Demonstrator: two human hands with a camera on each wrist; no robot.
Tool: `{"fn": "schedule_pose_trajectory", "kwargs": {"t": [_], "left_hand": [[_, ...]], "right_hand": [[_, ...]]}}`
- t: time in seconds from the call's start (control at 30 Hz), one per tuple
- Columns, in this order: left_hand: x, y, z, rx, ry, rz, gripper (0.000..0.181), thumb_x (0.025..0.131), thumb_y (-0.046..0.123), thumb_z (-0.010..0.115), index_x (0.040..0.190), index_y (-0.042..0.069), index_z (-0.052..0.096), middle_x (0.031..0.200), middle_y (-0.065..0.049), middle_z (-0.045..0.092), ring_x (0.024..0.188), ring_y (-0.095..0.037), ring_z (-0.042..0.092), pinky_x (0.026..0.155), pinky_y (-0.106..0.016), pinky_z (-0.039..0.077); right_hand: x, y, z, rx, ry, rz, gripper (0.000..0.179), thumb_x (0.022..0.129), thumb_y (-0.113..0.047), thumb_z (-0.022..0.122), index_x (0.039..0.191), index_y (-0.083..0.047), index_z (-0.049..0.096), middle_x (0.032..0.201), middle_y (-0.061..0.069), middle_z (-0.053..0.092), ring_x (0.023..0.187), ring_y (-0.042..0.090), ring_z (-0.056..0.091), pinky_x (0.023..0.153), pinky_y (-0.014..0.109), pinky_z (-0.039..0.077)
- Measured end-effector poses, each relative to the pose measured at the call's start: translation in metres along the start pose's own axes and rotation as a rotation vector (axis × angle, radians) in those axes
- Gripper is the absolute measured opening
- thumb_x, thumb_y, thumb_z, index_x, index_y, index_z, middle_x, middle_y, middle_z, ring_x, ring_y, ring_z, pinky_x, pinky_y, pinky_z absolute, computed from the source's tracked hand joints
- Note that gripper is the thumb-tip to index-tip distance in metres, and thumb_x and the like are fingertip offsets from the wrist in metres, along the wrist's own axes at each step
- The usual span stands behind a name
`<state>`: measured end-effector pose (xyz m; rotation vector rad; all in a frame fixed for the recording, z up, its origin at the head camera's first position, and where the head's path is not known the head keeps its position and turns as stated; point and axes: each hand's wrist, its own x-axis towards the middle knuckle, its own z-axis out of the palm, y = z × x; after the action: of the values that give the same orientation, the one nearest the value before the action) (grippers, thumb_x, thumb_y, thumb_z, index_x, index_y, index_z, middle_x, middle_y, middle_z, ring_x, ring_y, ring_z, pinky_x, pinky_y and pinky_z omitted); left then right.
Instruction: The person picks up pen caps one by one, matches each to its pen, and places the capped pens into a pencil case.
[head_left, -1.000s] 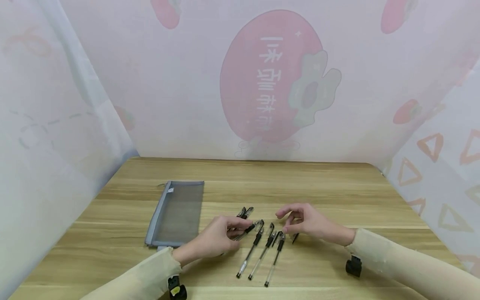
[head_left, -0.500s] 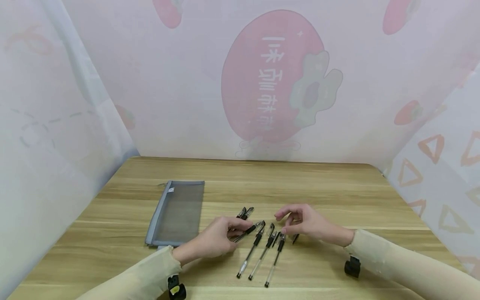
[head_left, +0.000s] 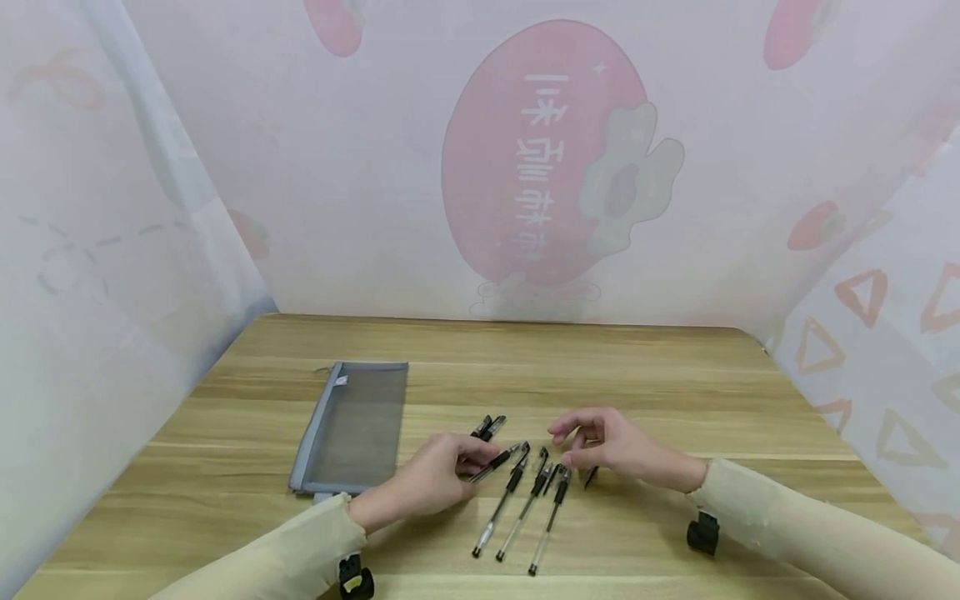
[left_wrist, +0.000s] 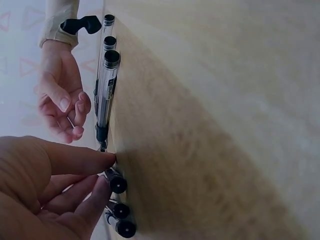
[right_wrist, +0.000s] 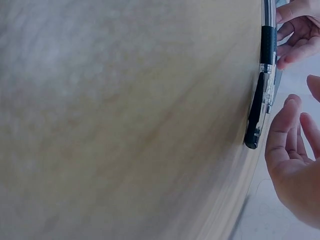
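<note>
My left hand [head_left: 431,477] pinches a black-gripped clear gel pen [head_left: 501,459] between thumb and fingers, low over the table. In the left wrist view, the dark end of this pen [left_wrist: 117,182] shows right at the thumb tip. Two more pens [head_left: 491,427] lie just beyond the left fingers, partly hidden by them. Between the hands, three gel pens [head_left: 507,500] lie side by side, black grips pointing away from me. My right hand [head_left: 618,446] hovers beside the rightmost one [head_left: 555,508], fingers loosely bent around nothing. A small black piece [head_left: 591,477] shows below that hand.
A grey mesh zip pouch [head_left: 360,425] lies flat on the wooden table [head_left: 637,358], left of the pens. Printed curtains [head_left: 360,167] stand behind the table and along both sides.
My left fingers have drawn back very slightly to the left along the pen, so a bit more of its grip shows. The right hand and the other pens stay practically still.
</note>
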<state>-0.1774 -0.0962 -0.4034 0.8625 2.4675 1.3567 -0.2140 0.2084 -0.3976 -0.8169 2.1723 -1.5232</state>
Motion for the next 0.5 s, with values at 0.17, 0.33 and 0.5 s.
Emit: {"fn": "schedule_pose_trajectory", "kwargs": {"t": [0.17, 0.33, 0.5], "left_hand": [[-0.0019, 0.0028, 0.0009, 0.059, 0.062, 0.040, 0.037, 0.074, -0.019, 0.072, 0.108, -0.006, 0.070, 0.099, -0.011, 0.070, 0.088, -0.023, 0.066, 0.076, -0.024, 0.057], [-0.0030, 0.0035, 0.0007, 0.065, 0.081, 0.057, 0.032, 0.073, -0.019, 0.071, 0.102, -0.005, 0.072, 0.094, -0.010, 0.071, 0.084, -0.021, 0.068, 0.072, -0.023, 0.057], [-0.0031, 0.0033, 0.0001, 0.082, 0.089, 0.077, 0.031, 0.072, -0.019, 0.068, 0.099, -0.004, 0.073, 0.091, -0.008, 0.072, 0.082, -0.019, 0.069, 0.071, -0.022, 0.057]], "right_hand": [[-0.0008, -0.0002, -0.0004, 0.012, 0.011, 0.015, 0.044, 0.087, -0.005, 0.075, 0.126, 0.007, 0.058, 0.112, 0.025, 0.063, 0.086, 0.028, 0.064, 0.074, 0.034, 0.058], [-0.0013, -0.0002, -0.0009, 0.001, 0.013, 0.021, 0.042, 0.087, -0.006, 0.075, 0.125, 0.006, 0.060, 0.109, 0.024, 0.064, 0.084, 0.025, 0.065, 0.072, 0.034, 0.058], [-0.0009, -0.0013, -0.0005, 0.010, 0.009, 0.013, 0.040, 0.088, -0.006, 0.074, 0.123, 0.008, 0.060, 0.109, 0.025, 0.063, 0.084, 0.025, 0.065, 0.073, 0.035, 0.058]]}}
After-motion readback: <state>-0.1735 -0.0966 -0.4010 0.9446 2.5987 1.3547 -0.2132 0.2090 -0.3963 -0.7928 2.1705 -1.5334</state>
